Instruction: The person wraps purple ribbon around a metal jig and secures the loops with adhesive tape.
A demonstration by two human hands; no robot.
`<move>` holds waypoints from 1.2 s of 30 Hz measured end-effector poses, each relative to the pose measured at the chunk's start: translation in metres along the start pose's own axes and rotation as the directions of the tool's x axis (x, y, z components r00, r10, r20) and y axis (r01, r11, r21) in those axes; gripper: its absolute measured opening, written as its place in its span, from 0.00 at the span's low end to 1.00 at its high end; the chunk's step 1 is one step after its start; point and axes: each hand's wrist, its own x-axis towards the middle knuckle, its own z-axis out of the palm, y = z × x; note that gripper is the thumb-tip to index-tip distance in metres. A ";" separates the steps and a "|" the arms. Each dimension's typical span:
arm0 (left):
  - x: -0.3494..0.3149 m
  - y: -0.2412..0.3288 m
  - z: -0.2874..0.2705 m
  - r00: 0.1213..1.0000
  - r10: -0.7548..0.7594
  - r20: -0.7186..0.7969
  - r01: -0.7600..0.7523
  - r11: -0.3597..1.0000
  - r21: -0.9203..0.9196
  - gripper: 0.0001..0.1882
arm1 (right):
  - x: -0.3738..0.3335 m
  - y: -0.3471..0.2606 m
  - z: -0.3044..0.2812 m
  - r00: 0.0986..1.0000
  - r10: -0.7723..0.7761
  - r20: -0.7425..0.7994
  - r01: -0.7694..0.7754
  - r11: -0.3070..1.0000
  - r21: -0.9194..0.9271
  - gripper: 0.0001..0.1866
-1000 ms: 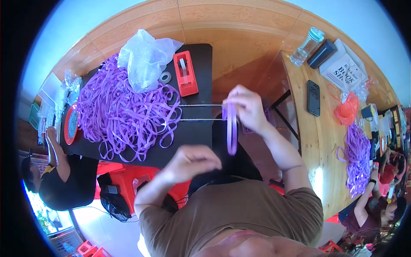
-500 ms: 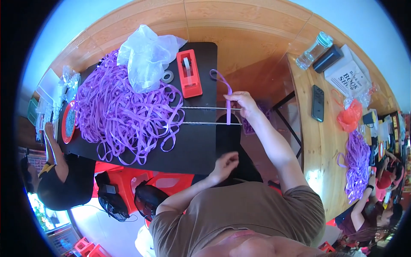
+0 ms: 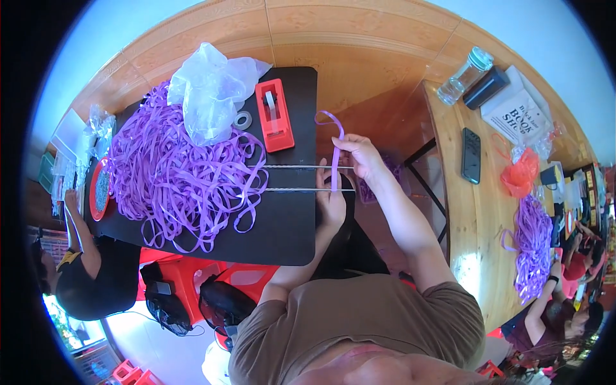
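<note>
Two thin metal rods stick out side by side past the right edge of the black table. A narrow purple ribbon crosses both rods, and its upper end curls away to the left. My right hand pinches this ribbon between thumb and fingers, just above the upper rod. My left hand is at the lower rod, closed about the ribbon's lower part; its fingers are partly hidden by ribbon and rods. A large tangled heap of purple ribbon lies on the table, covering the rods' left ends.
On the black table are a red tape dispenser, a tape roll, a plastic bag and a red dish. A wooden table at right holds a phone, bottles and more ribbon. People sit at both sides.
My left hand has risen from near my body to the ribbon at the rods. My right hand still holds the ribbon, and the view has shifted slightly.
</note>
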 end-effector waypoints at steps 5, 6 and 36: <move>-0.002 -0.001 -0.005 0.991 0.132 0.039 -0.137 0.967 0.215 0.16 | -0.002 -0.026 0.012 0.992 -0.091 0.092 0.105 0.983 -0.149 0.07; -0.002 0.000 -0.007 0.977 0.190 0.094 -0.212 0.879 0.427 0.14 | -0.001 -0.029 0.014 0.991 -0.091 0.094 0.105 0.983 -0.149 0.07; 0.009 -0.017 -0.004 0.992 0.125 0.018 -0.126 0.983 0.133 0.12 | 0.021 0.064 -0.029 0.994 0.111 0.005 -0.110 0.986 -0.125 0.07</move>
